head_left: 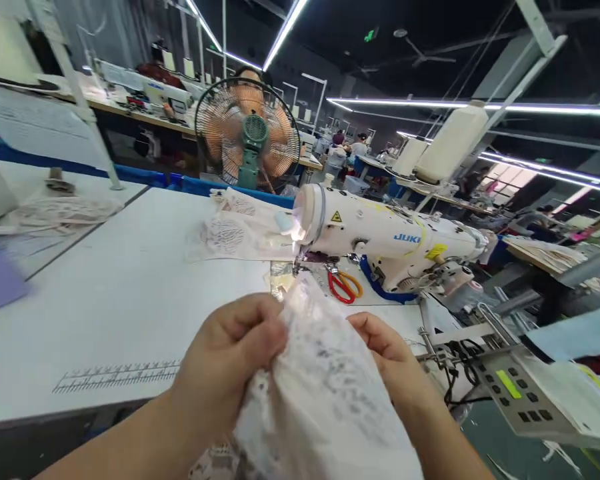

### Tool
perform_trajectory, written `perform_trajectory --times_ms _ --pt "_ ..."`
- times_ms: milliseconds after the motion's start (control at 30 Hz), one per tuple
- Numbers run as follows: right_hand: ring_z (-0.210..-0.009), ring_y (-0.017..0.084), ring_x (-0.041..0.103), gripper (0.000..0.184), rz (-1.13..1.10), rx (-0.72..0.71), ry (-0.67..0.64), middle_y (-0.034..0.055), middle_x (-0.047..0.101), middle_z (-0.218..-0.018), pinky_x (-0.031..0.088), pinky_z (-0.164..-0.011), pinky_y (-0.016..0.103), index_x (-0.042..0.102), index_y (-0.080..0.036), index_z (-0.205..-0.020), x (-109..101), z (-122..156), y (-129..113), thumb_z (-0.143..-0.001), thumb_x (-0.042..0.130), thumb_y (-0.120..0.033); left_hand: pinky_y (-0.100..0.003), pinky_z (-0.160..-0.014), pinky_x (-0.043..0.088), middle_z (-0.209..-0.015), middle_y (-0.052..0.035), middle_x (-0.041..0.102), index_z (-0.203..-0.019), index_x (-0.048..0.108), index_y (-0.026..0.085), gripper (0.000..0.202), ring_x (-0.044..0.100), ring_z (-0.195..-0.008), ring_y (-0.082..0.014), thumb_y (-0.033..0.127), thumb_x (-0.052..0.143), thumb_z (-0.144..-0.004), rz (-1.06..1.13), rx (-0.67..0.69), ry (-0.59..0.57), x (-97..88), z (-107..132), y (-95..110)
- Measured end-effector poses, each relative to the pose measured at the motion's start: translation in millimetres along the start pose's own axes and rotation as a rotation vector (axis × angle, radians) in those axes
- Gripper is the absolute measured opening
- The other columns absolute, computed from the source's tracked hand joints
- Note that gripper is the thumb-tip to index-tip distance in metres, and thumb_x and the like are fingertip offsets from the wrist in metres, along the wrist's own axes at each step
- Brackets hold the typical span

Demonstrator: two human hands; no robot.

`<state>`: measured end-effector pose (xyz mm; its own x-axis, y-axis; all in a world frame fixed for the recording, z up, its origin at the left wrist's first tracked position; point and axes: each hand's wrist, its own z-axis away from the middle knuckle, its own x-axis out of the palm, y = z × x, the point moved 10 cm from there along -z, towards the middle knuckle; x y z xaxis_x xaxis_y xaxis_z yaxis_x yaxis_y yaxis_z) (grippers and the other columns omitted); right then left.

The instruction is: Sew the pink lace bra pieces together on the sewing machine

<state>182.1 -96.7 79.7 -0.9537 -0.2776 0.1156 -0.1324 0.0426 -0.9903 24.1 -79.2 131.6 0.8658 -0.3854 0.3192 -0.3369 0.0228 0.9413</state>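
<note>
A piece of white lace fabric with a faint grey pattern is held up in front of me by both hands. My left hand pinches its left edge, thumb pressed on top, fingers curled. My right hand grips the right edge with fingers folded behind the cloth. The fabric's top end points toward the needle area of a white sewing machine standing on the white table.
Red-and-orange scissors lie by the machine's base. More lace pieces are piled behind the needle. A green fan stands at the table's back edge. The machine's control panel sits at right. Other people work at far benches.
</note>
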Motion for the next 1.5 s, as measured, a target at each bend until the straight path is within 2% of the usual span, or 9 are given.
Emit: perform_trajectory --times_ms 100,200,400,500,633,767,867,1100,1500 --pt "-0.06 0.012 0.053 0.035 0.077 -0.033 -0.016 -0.0001 0.058 -0.073 0.046 -0.058 0.024 0.062 -0.025 -0.102 0 -8 -5 -0.073 0.076 -0.04 -0.02 -0.037 0.03 -0.043 0.007 0.034 -0.049 0.045 0.021 0.047 0.032 -0.036 -0.007 0.05 0.081 -0.057 0.405 0.121 -0.041 10.8 -23 24" --pt "-0.058 0.011 0.052 0.042 0.117 -0.061 -0.077 -0.0003 0.057 -0.073 0.044 -0.053 0.022 0.059 -0.025 -0.11 -4 -22 -5 -0.075 0.074 -0.044 -0.022 -0.047 0.042 -0.05 0.0064 0.043 -0.06 0.051 0.022 0.043 0.047 -0.046 -0.0104 0.053 0.081 -0.057 0.357 0.128 0.023 -24.2 -38 27" --pt "-0.063 0.01 0.052 0.029 0.683 0.062 -0.319 0.0008 0.058 -0.077 0.042 -0.057 0.02 0.054 -0.014 -0.112 9 -59 37 -0.084 0.057 -0.022 -0.032 -0.069 0.048 -0.087 -0.0055 0.069 -0.067 0.061 0.017 0.037 0.061 -0.076 -0.0214 0.048 0.08 -0.058 -0.214 -0.157 0.093 -149.5 -33 -8" --pt "-0.079 0.014 0.059 0.035 1.208 0.018 -0.3 0.0058 0.065 -0.091 0.045 -0.067 0.024 0.056 -0.015 -0.117 21 -87 48 -0.083 0.051 -0.009 -0.037 -0.088 0.044 -0.108 -0.0074 0.068 -0.086 0.065 0.018 0.036 0.058 -0.099 -0.0264 0.051 0.056 -0.077 -0.903 -0.223 0.232 -210.7 -22 -8" --pt "-0.086 0.019 0.059 0.042 1.424 -0.027 -0.253 0.0085 0.065 -0.099 0.041 -0.066 0.026 0.055 -0.019 -0.123 39 -125 60 -0.084 0.047 -0.006 -0.039 -0.089 0.045 -0.115 -0.0122 0.063 -0.071 0.058 0.018 0.035 0.059 -0.098 -0.0275 0.045 0.039 -0.082 -1.413 -0.259 0.335 -240.3 -21 7" --pt "-0.076 0.017 0.056 0.034 1.495 -0.038 -0.156 0.0053 0.062 -0.085 0.036 -0.059 0.023 0.06 -0.022 -0.115 36 -146 68 -0.087 0.046 -0.011 -0.05 -0.09 0.044 -0.125 -0.0224 0.052 -0.084 0.057 0.012 0.034 0.052 -0.111 -0.0362 0.036 0.033 -0.087 -1.552 -0.208 0.45 -224.8 -32 31" --pt "-0.08 0.017 0.055 0.026 1.516 -0.039 -0.085 0.0056 0.062 -0.087 0.037 -0.062 0.023 0.062 -0.023 -0.108 27 -149 67 -0.091 0.044 -0.016 -0.049 -0.095 0.042 -0.13 -0.0204 0.048 -0.105 0.054 0.009 0.037 0.048 -0.119 -0.0341 0.031 0.028 -0.091 -1.632 -0.054 0.411 -173.1 -49 31" --pt "-0.093 0.02 0.053 0.023 1.614 -0.014 0.014 0.0088 0.061 -0.103 0.04 -0.073 0.028 0.064 -0.019 -0.097 13 -153 60 -0.093 0.041 -0.016 -0.035 -0.094 0.05 -0.122 -0.013 0.062 -0.116 0.06 0.011 0.035 0.059 -0.112 -0.0241 0.022 0.041 -0.088 -1.624 0.179 -0.408 -26.3 -79 -100" --pt "-0.086 0.021 0.054 0.016 1.581 -0.439 -0.355 0.0086 0.065 -0.102 0.043 -0.071 0.032 0.063 -0.014 -0.093 11 -99 56 -0.09 0.054 -0.026 -0.043 -0.096 0.048 -0.135 -0.0169 0.054 -0.131 0.051 0.009 0.056 0.054 -0.118 -0.0296 0.047 0.029 -0.096 -1.703 0.552 -0.55 -39.0 -103 -114"
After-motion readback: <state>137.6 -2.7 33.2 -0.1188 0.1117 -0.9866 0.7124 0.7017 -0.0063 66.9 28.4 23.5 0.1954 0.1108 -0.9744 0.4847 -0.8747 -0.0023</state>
